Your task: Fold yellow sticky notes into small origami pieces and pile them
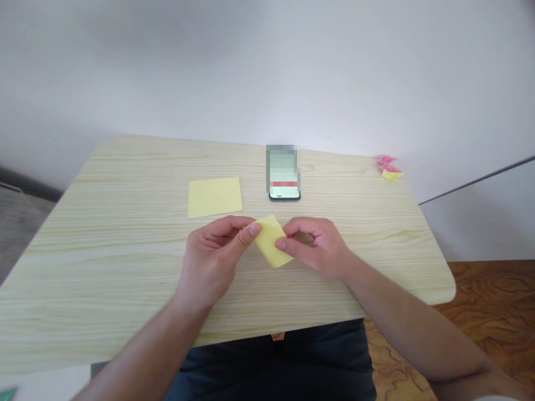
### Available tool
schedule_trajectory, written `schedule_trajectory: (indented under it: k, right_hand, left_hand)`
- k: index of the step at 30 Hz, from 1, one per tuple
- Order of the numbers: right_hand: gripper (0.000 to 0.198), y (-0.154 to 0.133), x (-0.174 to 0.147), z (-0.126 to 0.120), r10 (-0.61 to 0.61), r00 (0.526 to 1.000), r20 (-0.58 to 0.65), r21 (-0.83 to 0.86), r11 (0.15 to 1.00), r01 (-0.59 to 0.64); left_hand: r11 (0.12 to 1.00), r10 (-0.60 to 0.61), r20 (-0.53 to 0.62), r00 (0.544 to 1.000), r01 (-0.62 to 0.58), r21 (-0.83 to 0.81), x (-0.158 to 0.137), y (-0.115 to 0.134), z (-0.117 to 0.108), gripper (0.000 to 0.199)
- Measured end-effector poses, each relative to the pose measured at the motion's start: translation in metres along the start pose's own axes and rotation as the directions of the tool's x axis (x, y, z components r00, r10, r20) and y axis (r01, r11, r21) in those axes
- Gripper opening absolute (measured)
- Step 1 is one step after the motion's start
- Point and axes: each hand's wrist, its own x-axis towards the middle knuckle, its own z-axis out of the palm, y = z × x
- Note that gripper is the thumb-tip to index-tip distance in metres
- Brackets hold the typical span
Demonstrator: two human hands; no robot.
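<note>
Between my hands is a small piece of yellow paper (271, 245), tilted above the front half of the table. My left hand (217, 253) pinches its upper left corner between thumb and fingers. On the opposite side my right hand (320, 245) grips the right edge, thumb on top and fingers behind. Whether the paper is folded I cannot tell. A larger yellow sheet (215, 197) lies flat on the table just beyond my left hand. Behind the held paper a phone (284, 172) rests on the tabletop, its screen lit and partly blurred.
The light wood-grain table (125, 250) has rounded corners and its far edge meets a white wall (267, 67). Crumpled or folded pink and yellow paper (388, 167) sits at the far right corner. Brown patterned floor (493, 312) shows to the right of the table.
</note>
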Motion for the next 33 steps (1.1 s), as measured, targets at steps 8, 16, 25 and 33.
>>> schedule_trajectory:
  k: [8,16,25,33]
  right_hand:
    - [0.015,-0.003,0.000,-0.001,-0.175,0.978,-0.114,-0.115,0.980,0.162]
    - [0.013,-0.001,0.000,0.000,-0.316,0.948,-0.042,-0.280,0.914,0.292]
    - [0.011,-0.006,-0.003,0.001,-0.248,0.959,-0.136,-0.101,0.967,0.236]
    - [0.008,-0.005,-0.002,0.000,-0.254,0.946,-0.202,-0.048,0.967,0.249]
  left_hand:
    - [0.986,-0.006,0.002,1.000,0.006,-0.164,-0.003,-0.008,0.002,0.019]
    - [0.989,0.045,0.144,0.989,-0.064,0.130,-0.008,0.012,-0.002,0.016]
    - [0.993,0.083,0.010,0.997,-0.082,-0.085,-0.009,-0.002,-0.001,0.007]
    - [0.996,0.053,-0.006,0.999,-0.053,-0.077,-0.010,-0.003,-0.002,0.015]
